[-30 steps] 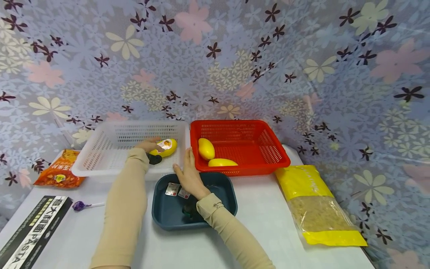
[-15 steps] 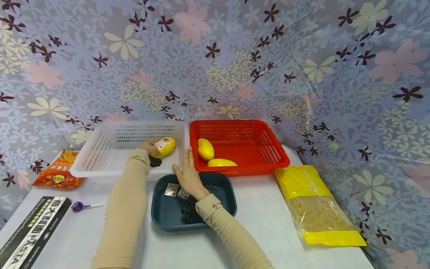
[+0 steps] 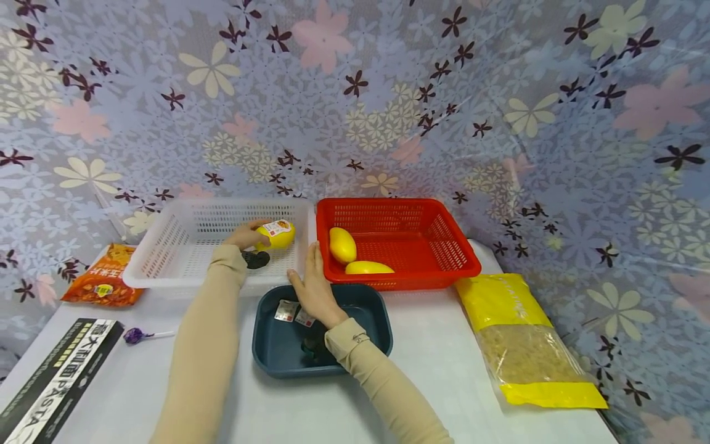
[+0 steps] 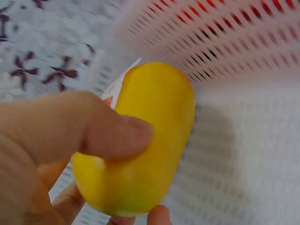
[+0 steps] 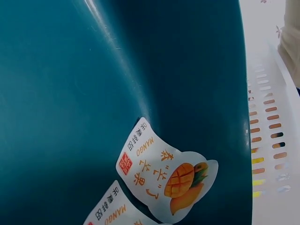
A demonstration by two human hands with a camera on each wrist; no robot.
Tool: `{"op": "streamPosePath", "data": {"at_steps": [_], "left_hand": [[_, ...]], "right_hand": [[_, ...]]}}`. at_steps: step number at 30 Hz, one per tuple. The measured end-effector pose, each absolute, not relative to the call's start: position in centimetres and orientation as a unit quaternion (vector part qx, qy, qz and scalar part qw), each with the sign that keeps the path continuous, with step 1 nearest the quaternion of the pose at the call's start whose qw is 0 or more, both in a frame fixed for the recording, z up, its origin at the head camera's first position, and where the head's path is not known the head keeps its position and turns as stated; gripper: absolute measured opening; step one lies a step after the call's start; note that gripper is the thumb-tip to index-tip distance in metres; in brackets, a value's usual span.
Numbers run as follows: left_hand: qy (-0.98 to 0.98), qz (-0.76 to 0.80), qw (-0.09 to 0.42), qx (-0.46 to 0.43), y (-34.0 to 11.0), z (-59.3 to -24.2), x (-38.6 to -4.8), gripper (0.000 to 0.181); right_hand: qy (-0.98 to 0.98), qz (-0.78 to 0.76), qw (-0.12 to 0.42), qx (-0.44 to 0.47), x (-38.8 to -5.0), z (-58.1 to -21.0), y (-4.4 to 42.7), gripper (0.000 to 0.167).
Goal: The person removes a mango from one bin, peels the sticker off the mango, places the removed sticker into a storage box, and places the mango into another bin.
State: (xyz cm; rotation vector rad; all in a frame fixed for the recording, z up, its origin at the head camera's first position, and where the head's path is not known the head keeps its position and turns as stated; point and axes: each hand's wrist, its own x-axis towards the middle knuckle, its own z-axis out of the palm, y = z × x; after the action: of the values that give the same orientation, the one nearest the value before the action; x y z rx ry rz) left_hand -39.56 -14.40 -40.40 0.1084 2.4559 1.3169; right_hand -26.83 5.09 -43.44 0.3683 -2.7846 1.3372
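Observation:
In the head view my left hand (image 3: 248, 235) grips a yellow mango (image 3: 279, 234) with a white printed label, inside the white basket (image 3: 166, 246). The left wrist view shows the thumb lying across the mango (image 4: 159, 108) and fingertips beneath it; part of the label (image 4: 117, 91) peels up at its far side. With fingers straight, my right hand (image 3: 318, 291) touches the near right rim of the white basket, above the dark teal basin (image 3: 277, 364). Two mango labels (image 5: 164, 171) lie in that basin.
A red basket (image 3: 410, 246) with two mangoes (image 3: 342, 245) adjoins the white one. At right lies a yellow bag (image 3: 527, 339). Left are an orange snack bag (image 3: 105, 277), a purple lollipop (image 3: 134, 335) and a black-and-white pasta box (image 3: 61, 376). A patterned cloth hangs behind.
The mango has turned in my left hand and shifted slightly up and right, its label now towards the top. My right hand has stayed in place.

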Motion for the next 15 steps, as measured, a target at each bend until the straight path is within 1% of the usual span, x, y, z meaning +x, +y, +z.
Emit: {"op": "streamPosePath", "data": {"at_steps": [4,8,10,15], "left_hand": [[0.836,0.523,0.160,0.041,-14.3,-39.0,-38.4,0.071],[0.818,0.553,0.150,0.048,-14.6,-38.6,-37.9,0.071],[0.810,0.568,0.136,0.049,-14.7,-38.9,-37.8,0.071],[0.796,0.592,0.108,0.061,-14.8,-38.4,-36.0,0.071]], "right_hand": [[-0.897,0.424,0.027,0.122,-27.0,-43.5,5.1,0.077],[-0.896,0.427,0.029,0.123,-27.0,-43.6,5.1,0.077],[-0.895,0.428,0.027,0.124,-27.1,-43.6,5.1,0.077],[-0.893,0.431,0.025,0.127,-27.0,-43.8,5.1,0.077]]}}
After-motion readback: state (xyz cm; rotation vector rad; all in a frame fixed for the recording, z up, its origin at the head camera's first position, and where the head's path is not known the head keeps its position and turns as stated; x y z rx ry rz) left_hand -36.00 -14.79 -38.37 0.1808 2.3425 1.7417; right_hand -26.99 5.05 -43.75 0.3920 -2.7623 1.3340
